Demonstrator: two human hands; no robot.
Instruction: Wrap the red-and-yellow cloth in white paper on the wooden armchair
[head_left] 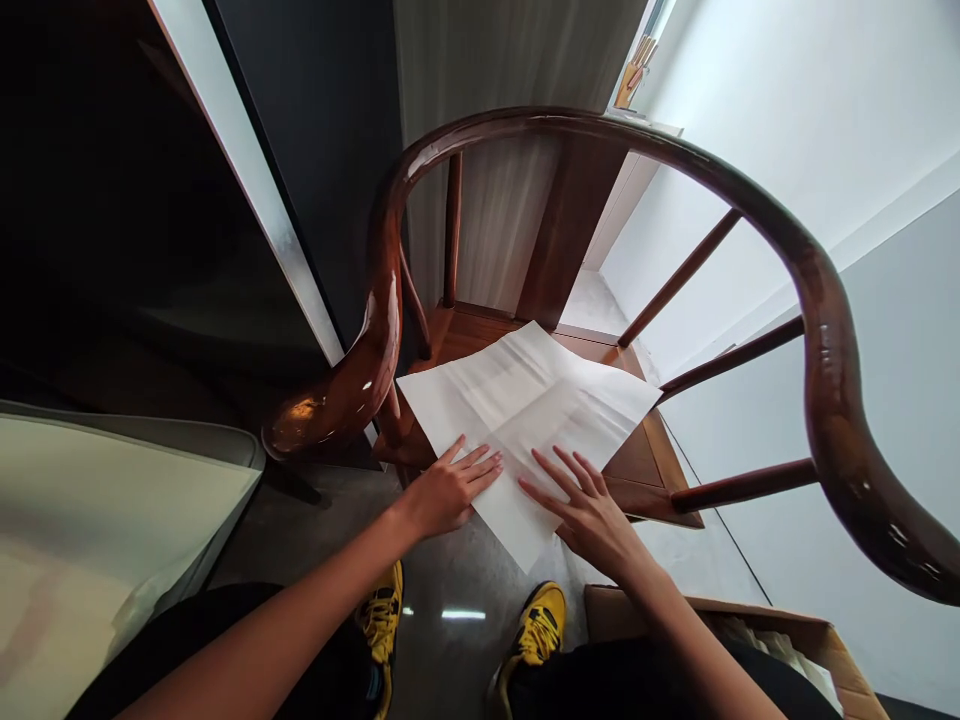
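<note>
A creased sheet of white paper [517, 400] lies on the seat of a dark, glossy wooden armchair [652, 455], one corner pointing toward me and hanging past the seat's front edge. Fold lines cross near the sheet's middle. My left hand [448, 492] rests on the near left edge of the paper, fingers stretched out. On the near right edge lies my right hand [581, 503], its fingers spread and its thumb tucked by the edge. Neither hand appears to grip the sheet.
The chair's curved armrail [821, 330] surrounds the seat at back and sides. A cardboard box [844, 650] with pale contents stands at lower right. At left is a pale-topped surface [112, 520]. My yellow shoes [541, 625] are on the grey floor. Sticks in a holder [634, 75] stand at the back.
</note>
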